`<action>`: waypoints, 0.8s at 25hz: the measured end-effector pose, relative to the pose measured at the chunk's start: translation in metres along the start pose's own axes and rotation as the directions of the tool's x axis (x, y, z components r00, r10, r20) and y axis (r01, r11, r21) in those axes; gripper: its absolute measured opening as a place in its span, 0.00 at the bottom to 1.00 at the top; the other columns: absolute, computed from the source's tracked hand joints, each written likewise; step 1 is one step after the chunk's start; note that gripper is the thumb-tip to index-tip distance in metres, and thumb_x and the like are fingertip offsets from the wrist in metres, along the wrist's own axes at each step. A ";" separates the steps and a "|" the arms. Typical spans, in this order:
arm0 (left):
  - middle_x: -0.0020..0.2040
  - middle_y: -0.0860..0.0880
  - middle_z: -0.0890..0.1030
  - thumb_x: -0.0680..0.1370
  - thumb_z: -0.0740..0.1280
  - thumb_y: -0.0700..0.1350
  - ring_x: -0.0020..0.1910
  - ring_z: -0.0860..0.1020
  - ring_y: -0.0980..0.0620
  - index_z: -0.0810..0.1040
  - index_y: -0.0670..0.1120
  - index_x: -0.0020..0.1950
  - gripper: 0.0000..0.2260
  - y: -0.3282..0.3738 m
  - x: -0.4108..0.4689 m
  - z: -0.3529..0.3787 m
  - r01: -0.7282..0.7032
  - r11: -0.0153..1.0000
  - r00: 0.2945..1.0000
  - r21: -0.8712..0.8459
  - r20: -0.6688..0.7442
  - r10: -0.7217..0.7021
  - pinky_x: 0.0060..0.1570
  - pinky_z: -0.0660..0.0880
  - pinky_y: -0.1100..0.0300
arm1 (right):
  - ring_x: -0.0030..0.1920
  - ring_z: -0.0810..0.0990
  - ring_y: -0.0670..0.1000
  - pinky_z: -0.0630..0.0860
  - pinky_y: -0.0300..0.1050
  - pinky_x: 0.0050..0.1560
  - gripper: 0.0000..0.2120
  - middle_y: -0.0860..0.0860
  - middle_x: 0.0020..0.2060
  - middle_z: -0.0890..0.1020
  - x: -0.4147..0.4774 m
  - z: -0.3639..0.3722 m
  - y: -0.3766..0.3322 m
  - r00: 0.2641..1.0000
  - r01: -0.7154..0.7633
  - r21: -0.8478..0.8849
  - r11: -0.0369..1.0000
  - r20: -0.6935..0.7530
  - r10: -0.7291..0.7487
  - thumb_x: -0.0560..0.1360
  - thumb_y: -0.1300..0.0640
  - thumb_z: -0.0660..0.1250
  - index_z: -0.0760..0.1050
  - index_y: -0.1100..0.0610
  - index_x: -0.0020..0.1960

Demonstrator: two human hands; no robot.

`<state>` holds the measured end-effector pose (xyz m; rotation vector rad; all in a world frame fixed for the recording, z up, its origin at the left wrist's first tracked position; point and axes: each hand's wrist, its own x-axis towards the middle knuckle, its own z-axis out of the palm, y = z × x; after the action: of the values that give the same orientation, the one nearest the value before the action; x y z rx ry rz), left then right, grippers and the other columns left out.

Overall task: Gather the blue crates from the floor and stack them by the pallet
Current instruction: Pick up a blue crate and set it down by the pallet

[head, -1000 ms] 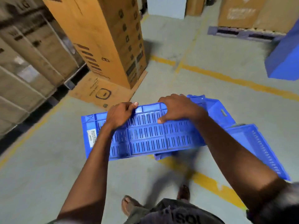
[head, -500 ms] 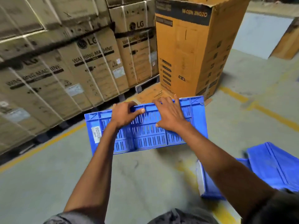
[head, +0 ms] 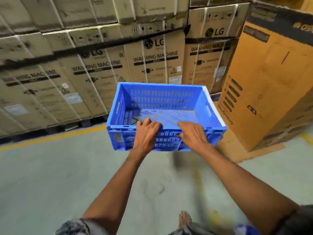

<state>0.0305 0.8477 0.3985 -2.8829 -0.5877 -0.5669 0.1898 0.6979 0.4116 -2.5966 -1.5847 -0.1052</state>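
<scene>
I hold a blue slotted plastic crate (head: 162, 106) upright in the air above the grey concrete floor (head: 50, 175), facing stacked brown washing-machine cartons (head: 101, 73). My left hand (head: 146, 134) and right hand (head: 193, 136) both clamp its near rim, fingers curled over the edge.

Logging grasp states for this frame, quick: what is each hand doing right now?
Left hand: closed on the near rim of the blue crate.
Right hand: closed on the same rim, sharing the grip.
</scene>
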 end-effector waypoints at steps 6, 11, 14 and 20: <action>0.48 0.54 0.83 0.63 0.80 0.46 0.51 0.75 0.46 0.79 0.51 0.57 0.23 -0.071 0.085 0.011 0.180 0.984 0.970 0.003 0.163 -0.178 0.48 0.68 0.51 | 0.52 0.82 0.61 0.74 0.50 0.46 0.18 0.55 0.50 0.84 0.136 -0.006 -0.005 0.999 0.037 0.211 0.977 0.023 -0.043 0.71 0.49 0.75 0.76 0.54 0.57; 0.53 0.52 0.84 0.67 0.79 0.48 0.56 0.77 0.45 0.79 0.50 0.61 0.23 -0.139 0.113 0.054 0.324 0.944 0.904 -0.065 0.314 -0.288 0.50 0.69 0.52 | 0.59 0.79 0.60 0.72 0.49 0.55 0.24 0.55 0.58 0.82 0.219 0.031 -0.029 0.977 0.044 0.258 0.965 0.191 -0.096 0.73 0.52 0.73 0.73 0.54 0.66; 0.58 0.50 0.83 0.71 0.77 0.51 0.58 0.80 0.44 0.76 0.50 0.63 0.22 -0.183 0.114 0.110 0.354 0.929 0.862 -0.108 0.422 -0.279 0.51 0.73 0.53 | 0.59 0.80 0.59 0.73 0.46 0.55 0.26 0.55 0.58 0.83 0.259 0.079 -0.046 0.952 0.011 0.257 0.966 0.293 -0.089 0.72 0.53 0.73 0.73 0.52 0.68; 0.58 0.47 0.83 0.73 0.72 0.51 0.59 0.80 0.41 0.75 0.53 0.64 0.20 -0.248 0.090 0.250 0.396 0.908 0.693 -0.139 0.694 -0.195 0.49 0.78 0.50 | 0.55 0.82 0.57 0.72 0.47 0.56 0.20 0.53 0.48 0.85 0.314 0.200 -0.076 0.911 0.042 0.184 0.982 0.397 -0.114 0.68 0.54 0.73 0.77 0.49 0.60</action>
<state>0.0914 1.1587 0.2201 -3.2437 -1.1767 0.4649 0.2672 1.0340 0.2512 -2.5309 -1.7263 0.5797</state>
